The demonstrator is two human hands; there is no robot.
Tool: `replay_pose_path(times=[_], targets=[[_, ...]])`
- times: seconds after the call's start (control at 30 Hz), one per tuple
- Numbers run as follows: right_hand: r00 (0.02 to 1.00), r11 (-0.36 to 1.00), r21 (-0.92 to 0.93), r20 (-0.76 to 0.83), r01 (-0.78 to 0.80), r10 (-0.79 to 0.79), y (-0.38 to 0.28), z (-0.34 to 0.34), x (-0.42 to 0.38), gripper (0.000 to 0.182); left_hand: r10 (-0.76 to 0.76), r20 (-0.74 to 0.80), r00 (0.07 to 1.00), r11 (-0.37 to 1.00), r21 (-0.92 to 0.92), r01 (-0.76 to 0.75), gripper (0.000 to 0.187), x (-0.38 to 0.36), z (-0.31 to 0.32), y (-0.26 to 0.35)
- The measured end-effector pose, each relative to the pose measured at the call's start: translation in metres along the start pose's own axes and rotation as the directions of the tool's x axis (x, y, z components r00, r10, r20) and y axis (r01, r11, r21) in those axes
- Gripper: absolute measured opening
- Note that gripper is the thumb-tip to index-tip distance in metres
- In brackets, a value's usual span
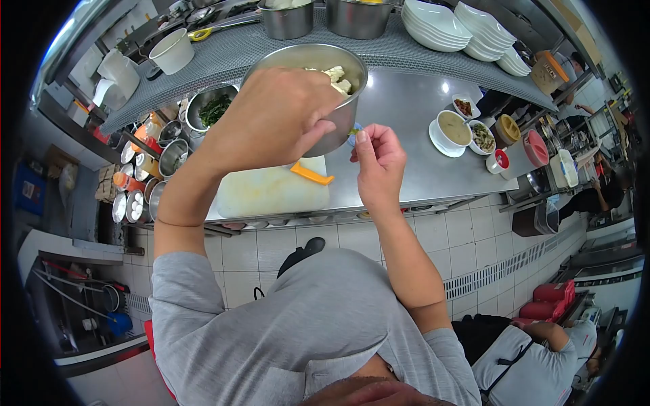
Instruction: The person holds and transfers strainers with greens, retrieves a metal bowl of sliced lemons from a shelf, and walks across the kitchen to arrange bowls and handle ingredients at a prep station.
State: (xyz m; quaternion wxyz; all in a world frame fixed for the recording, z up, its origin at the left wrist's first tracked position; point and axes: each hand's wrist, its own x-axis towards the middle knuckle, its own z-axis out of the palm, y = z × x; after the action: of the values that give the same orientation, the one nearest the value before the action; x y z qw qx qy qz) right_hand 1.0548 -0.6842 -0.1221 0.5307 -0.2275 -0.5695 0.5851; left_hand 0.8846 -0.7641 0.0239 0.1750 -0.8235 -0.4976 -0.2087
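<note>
While my right hand point(381, 157) pinches small green piece point(355, 131) beside metal pot point(333, 140), left hand point(288, 108) arches over rim, fingertips hidden, can't tell grip; pale chunks point(340, 80) inside, just right of left knuckles.

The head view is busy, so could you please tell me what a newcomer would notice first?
Probably the metal pot of pale chunks at upper centre, the left hand over it and the right hand beside it, pinching a small green piece. Next, perhaps, the orange strip on the board below, then the stacked white bowls at upper right.
</note>
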Motion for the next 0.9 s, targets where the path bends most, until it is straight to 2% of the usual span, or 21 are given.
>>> replay_pose_path(times=[0.27,0.43,0.5,0.57,0.7,0.83,0.9], targets=[[0.995,0.996,0.008,-0.035,-0.094,0.094,0.003,-0.013,-0.007,0.013,-0.021,0.012,1.0,1.0,0.024,0.02,0.033,-0.005,-0.01,-0.006],[0.982,0.978,-0.103,-0.067,-0.181,0.175,0.024,-0.064,-0.031,0.012,0.005,-0.061,0.998,1.0,0.008,-0.004,0.033,-0.016,-0.037,-0.031],[0.968,0.967,-0.124,-0.144,-0.224,0.206,0.046,-0.093,-0.048,0.011,-0.031,-0.045,0.999,0.999,0.04,0.033,0.033,-0.019,-0.051,-0.045],[0.933,0.941,-0.119,-0.217,-0.318,0.288,0.074,-0.128,-0.071,0.011,-0.071,-0.021,0.997,0.994,0.081,0.073,0.033,-0.023,-0.063,-0.062],[0.866,0.889,-0.17,-0.362,-0.425,0.344,0.104,-0.179,-0.13,0.011,-0.267,0.026,0.963,0.95,0.174,0.259,0.032,-0.025,-0.07,-0.099],[0.758,0.832,-0.119,-0.496,-0.542,0.423,0.129,-0.228,-0.194,0.01,-0.297,-0.014,0.955,0.905,0.316,0.286,0.034,-0.026,-0.061,-0.144],[0.688,0.785,-0.099,-0.556,-0.611,0.466,0.126,-0.238,-0.218,0.01,-0.332,-0.022,0.943,0.889,0.326,0.321,0.034,-0.026,-0.053,-0.164]])
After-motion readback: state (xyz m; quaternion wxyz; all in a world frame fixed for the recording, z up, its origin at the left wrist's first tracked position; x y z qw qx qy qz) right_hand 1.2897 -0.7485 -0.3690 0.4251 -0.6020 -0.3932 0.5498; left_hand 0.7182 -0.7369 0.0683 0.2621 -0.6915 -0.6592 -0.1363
